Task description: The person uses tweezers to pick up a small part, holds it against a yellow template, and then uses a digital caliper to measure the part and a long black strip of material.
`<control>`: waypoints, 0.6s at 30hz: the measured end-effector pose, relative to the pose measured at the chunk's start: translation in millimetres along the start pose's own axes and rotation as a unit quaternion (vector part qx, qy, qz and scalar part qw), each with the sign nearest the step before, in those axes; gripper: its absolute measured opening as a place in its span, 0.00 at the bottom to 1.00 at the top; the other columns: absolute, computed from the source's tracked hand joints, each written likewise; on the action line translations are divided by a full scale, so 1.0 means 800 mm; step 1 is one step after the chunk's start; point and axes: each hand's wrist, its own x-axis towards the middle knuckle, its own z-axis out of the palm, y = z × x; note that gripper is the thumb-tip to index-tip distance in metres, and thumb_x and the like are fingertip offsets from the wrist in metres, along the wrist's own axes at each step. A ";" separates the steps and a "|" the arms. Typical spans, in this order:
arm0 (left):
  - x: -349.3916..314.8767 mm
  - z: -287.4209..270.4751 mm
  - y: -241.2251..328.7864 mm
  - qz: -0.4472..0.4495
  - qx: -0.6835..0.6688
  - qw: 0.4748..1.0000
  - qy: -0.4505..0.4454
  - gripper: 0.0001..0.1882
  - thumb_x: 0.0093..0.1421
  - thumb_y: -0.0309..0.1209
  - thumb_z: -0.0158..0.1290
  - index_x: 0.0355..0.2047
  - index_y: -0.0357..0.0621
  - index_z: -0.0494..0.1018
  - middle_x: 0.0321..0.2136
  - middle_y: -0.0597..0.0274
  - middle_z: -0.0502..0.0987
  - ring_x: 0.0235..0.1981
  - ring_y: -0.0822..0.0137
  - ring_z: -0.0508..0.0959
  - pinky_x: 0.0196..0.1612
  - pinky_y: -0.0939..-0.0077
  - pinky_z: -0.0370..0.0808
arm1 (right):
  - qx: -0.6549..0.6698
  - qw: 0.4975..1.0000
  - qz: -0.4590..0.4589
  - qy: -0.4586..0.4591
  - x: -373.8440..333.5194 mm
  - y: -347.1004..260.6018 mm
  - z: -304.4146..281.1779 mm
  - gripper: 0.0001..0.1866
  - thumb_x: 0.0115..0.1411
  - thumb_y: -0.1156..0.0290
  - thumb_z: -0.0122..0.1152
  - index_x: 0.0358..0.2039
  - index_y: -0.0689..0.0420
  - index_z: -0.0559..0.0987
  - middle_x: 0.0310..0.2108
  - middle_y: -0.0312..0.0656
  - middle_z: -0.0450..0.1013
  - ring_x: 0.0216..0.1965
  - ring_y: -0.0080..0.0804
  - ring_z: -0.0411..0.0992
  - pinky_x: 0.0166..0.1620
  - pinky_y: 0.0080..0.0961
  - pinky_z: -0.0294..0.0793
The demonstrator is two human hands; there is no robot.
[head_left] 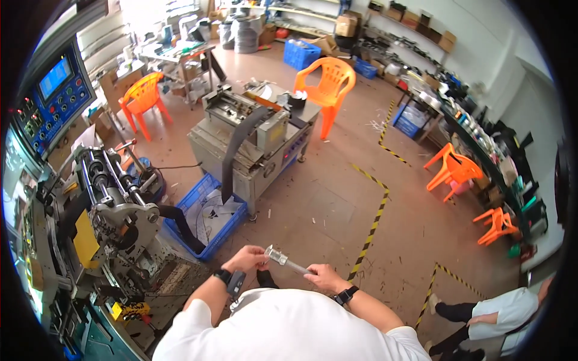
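Observation:
A silver caliper is held out in front of my body, its jaw end to the left and its bar slanting down to the right. The fingers of my left hand are closed at the jaw end; whether something small is pinched there too I cannot make out. My right hand grips the far end of the bar between thumb and fingers. A dark band with a grey box-like piece is on my left wrist, and a black watch on my right.
At left stands a machine with rollers and a blue control panel. A blue crate with scraps sits before a grey bench machine. Orange chairs stand about. Yellow-black tape marks the floor. Another person is at lower right.

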 end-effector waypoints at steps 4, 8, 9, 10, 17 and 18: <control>0.040 -0.034 0.078 0.018 0.028 0.999 0.030 0.11 0.65 0.31 0.56 0.42 0.35 0.75 0.31 0.59 0.80 0.29 0.70 0.81 0.36 0.77 0.80 | 0.046 0.999 0.028 -0.006 0.094 -0.026 -0.055 0.14 0.58 0.62 0.65 0.38 0.60 0.81 0.28 0.46 0.78 0.30 0.30 0.76 0.36 0.30 0.74; 0.051 -0.067 0.101 0.050 -0.054 0.993 0.089 0.11 0.65 0.31 0.56 0.42 0.36 0.75 0.32 0.59 0.81 0.30 0.70 0.82 0.36 0.79 0.79 | 0.023 0.998 -0.016 -0.055 0.195 -0.023 -0.073 0.17 0.58 0.57 0.63 0.36 0.60 0.82 0.30 0.50 0.79 0.32 0.44 0.78 0.38 0.35 0.76; 0.049 -0.075 0.104 0.048 -0.054 0.993 0.094 0.11 0.65 0.31 0.56 0.42 0.36 0.75 0.32 0.59 0.81 0.30 0.70 0.82 0.36 0.79 0.79 | 0.026 0.998 -0.019 -0.060 0.221 -0.023 -0.074 0.17 0.58 0.57 0.63 0.36 0.60 0.82 0.30 0.50 0.79 0.32 0.44 0.78 0.38 0.35 0.76; 0.044 -0.082 0.106 0.041 -0.083 0.988 0.123 0.11 0.65 0.31 0.56 0.42 0.36 0.75 0.32 0.59 0.81 0.30 0.70 0.82 0.36 0.78 0.79 | 0.024 0.995 -0.052 -0.077 0.248 -0.024 -0.073 0.17 0.58 0.57 0.63 0.36 0.60 0.82 0.30 0.51 0.79 0.32 0.45 0.78 0.38 0.35 0.76; 0.069 -0.108 0.125 0.030 -0.174 0.948 0.264 0.13 0.65 0.33 0.56 0.45 0.36 0.75 0.34 0.58 0.81 0.31 0.69 0.82 0.36 0.76 0.79 | -0.011 0.972 -0.143 -0.187 0.404 -0.025 -0.116 0.18 0.57 0.55 0.63 0.34 0.60 0.82 0.31 0.53 0.78 0.34 0.50 0.78 0.39 0.38 0.76; 0.075 -0.115 0.111 0.018 -0.143 0.937 0.317 0.13 0.65 0.33 0.56 0.44 0.36 0.76 0.33 0.58 0.81 0.30 0.69 0.82 0.35 0.76 0.79 | -0.019 0.974 -0.146 -0.171 0.426 -0.015 -0.124 0.18 0.57 0.56 0.63 0.34 0.60 0.82 0.30 0.53 0.78 0.34 0.49 0.78 0.38 0.38 0.76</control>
